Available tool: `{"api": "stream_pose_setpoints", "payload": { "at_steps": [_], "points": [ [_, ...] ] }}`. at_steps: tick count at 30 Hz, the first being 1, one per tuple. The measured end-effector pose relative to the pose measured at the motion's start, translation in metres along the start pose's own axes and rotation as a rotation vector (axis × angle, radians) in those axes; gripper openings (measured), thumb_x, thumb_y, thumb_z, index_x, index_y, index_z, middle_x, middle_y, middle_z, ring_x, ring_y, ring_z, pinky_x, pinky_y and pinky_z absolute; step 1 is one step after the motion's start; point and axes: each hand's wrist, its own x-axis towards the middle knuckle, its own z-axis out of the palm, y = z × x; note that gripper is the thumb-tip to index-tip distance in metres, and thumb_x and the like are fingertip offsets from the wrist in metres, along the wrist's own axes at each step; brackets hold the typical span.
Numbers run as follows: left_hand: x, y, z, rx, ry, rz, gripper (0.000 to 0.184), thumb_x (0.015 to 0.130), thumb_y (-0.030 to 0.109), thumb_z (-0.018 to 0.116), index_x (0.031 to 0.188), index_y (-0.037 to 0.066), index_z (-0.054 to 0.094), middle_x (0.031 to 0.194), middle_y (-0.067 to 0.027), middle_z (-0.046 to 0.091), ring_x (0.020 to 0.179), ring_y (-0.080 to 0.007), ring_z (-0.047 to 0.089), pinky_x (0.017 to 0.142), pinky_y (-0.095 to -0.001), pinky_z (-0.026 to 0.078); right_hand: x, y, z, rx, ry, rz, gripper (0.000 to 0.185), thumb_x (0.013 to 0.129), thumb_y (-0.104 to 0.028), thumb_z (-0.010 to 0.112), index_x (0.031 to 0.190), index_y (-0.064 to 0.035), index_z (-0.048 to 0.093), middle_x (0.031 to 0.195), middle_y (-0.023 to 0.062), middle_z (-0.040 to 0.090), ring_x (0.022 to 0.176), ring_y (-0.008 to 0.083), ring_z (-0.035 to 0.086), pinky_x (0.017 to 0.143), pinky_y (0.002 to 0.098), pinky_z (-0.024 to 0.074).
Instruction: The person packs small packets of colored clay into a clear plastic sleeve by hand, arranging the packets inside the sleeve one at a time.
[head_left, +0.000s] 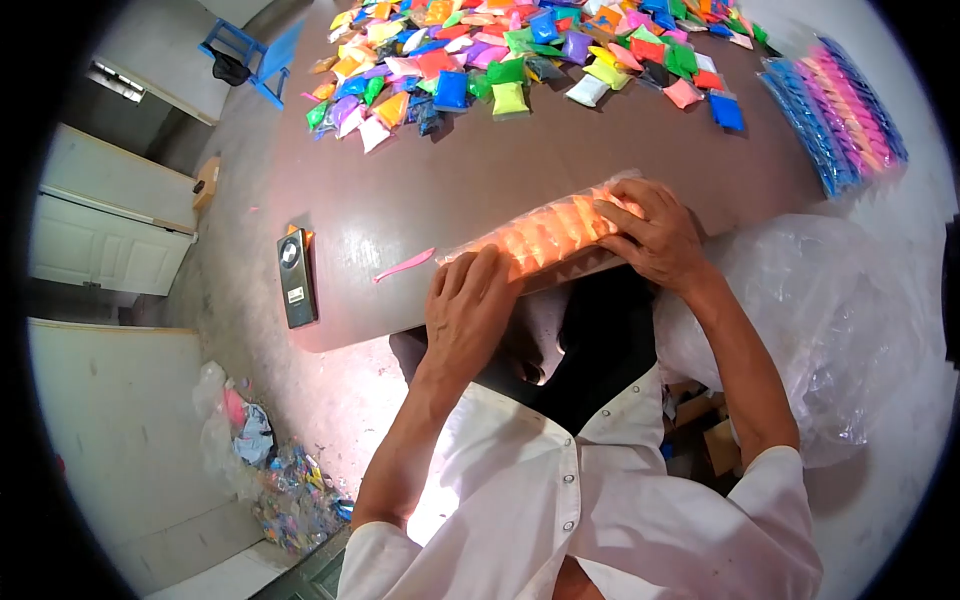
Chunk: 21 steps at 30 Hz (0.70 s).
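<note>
A long clear bag of orange pieces [545, 235] lies slantwise along the table's near edge. My left hand [470, 300] rests on its left end, the fingers bent over the plastic and close together. My right hand [655, 235] grips the other end, with fingers on top and the thumb at the near side. Just left of the bag, a thin pink tool [405, 265] lies on the brown table [380, 200].
Many small coloured packets [505, 85] cover the far side. Bundled blue and pink packs [835, 115] lie far right, above a big clear plastic bag [810, 330]. A phone [296, 280] is at the left edge. A blue chair [260, 60] stands beyond.
</note>
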Motion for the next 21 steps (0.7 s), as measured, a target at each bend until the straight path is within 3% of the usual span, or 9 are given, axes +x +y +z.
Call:
{"api": "stream_pose_setpoints", "payload": {
  "at_steps": [10, 16, 18, 21],
  "points": [
    [-0.026, -0.017, -0.005, 0.027, 0.046, -0.09, 0.051, 0.084, 0.015, 0.087, 0.129, 0.004, 0.067, 0.133, -0.0139, 0.067, 0.121, -0.0359, 0.064, 0.102, -0.0467, 0.055, -0.012, -0.011, -0.009, -0.029, 0.005, 0.022, 0.054, 0.079, -0.024, 0.087, 0.13, -0.015, 0.071, 0.135, 0.0087, 0.063, 0.125, 0.0305, 0.062, 0.109, 0.0454, 0.0475],
    [-0.031, -0.02, -0.004, -0.021, 0.045, -0.166, 0.047, 0.085, 0.01, 0.085, 0.129, 0.008, 0.069, 0.141, -0.0152, 0.063, 0.133, -0.04, 0.057, 0.111, -0.0487, 0.051, -0.03, -0.009, -0.005, -0.031, 0.016, 0.042, 0.061, 0.076, -0.026, 0.089, 0.134, -0.016, 0.069, 0.14, 0.0098, 0.062, 0.129, 0.0346, 0.06, 0.109, 0.0493, 0.0483],
    [-0.033, -0.028, -0.001, 0.003, 0.026, -0.09, 0.045, 0.086, 0.008, 0.083, 0.129, 0.007, 0.07, 0.143, -0.0157, 0.063, 0.136, -0.0405, 0.056, 0.114, -0.0493, 0.048, -0.041, -0.005, -0.008, 0.008, 0.026, -0.029, 0.066, 0.076, -0.028, 0.088, 0.137, -0.0168, 0.066, 0.145, 0.0102, 0.06, 0.131, 0.0355, 0.059, 0.11, 0.0516, 0.0473],
    [-0.03, -0.028, -0.001, -0.151, 0.015, -0.191, 0.04, 0.087, 0.003, 0.08, 0.126, 0.005, 0.071, 0.141, -0.0158, 0.066, 0.138, -0.0394, 0.056, 0.116, -0.0495, 0.046, -0.046, -0.003, -0.009, 0.022, -0.023, -0.005, 0.063, 0.08, -0.027, 0.085, 0.139, -0.0164, 0.064, 0.149, 0.0102, 0.058, 0.134, 0.0354, 0.056, 0.112, 0.051, 0.0452]
  ]
}}
